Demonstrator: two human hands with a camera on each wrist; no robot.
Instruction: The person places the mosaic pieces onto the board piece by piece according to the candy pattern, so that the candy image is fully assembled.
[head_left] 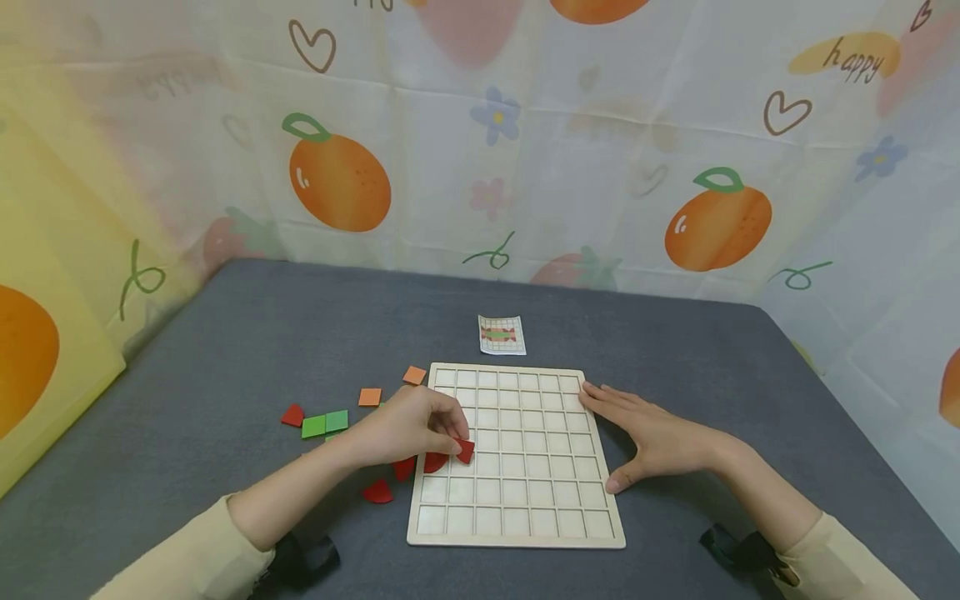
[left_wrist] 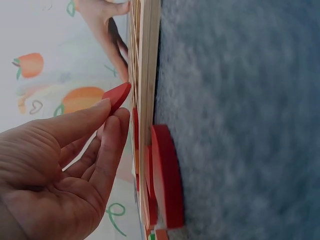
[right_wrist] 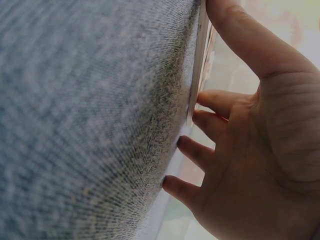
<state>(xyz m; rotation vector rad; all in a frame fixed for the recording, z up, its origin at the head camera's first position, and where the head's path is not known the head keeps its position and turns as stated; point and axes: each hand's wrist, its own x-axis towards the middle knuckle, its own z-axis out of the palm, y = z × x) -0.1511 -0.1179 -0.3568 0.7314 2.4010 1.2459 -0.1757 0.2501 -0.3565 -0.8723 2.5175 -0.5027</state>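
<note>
Over the left side of a pale wooden grid board (head_left: 517,537), my left hand (head_left: 420,425) pinches a small red tile (head_left: 466,452) between thumb and fingers. In the left wrist view the same red tile (left_wrist: 118,96) is tilted just above the board's surface. Another red piece (head_left: 435,462) with a curved edge lies at the board's left edge, partly hidden by the hand. My right hand (head_left: 652,429) rests at the board's right edge, thumb and fingers spread and touching it. The right wrist view shows these fingers (right_wrist: 215,102) against the rim.
Left of the board lie red quarter-round pieces (head_left: 378,492), green squares (head_left: 313,427), orange squares (head_left: 370,397) and a red piece (head_left: 292,415). A small printed pattern card (head_left: 502,335) lies behind the board on the dark grey table (head_left: 360,317). A fruit-print cloth (head_left: 562,183) hangs behind.
</note>
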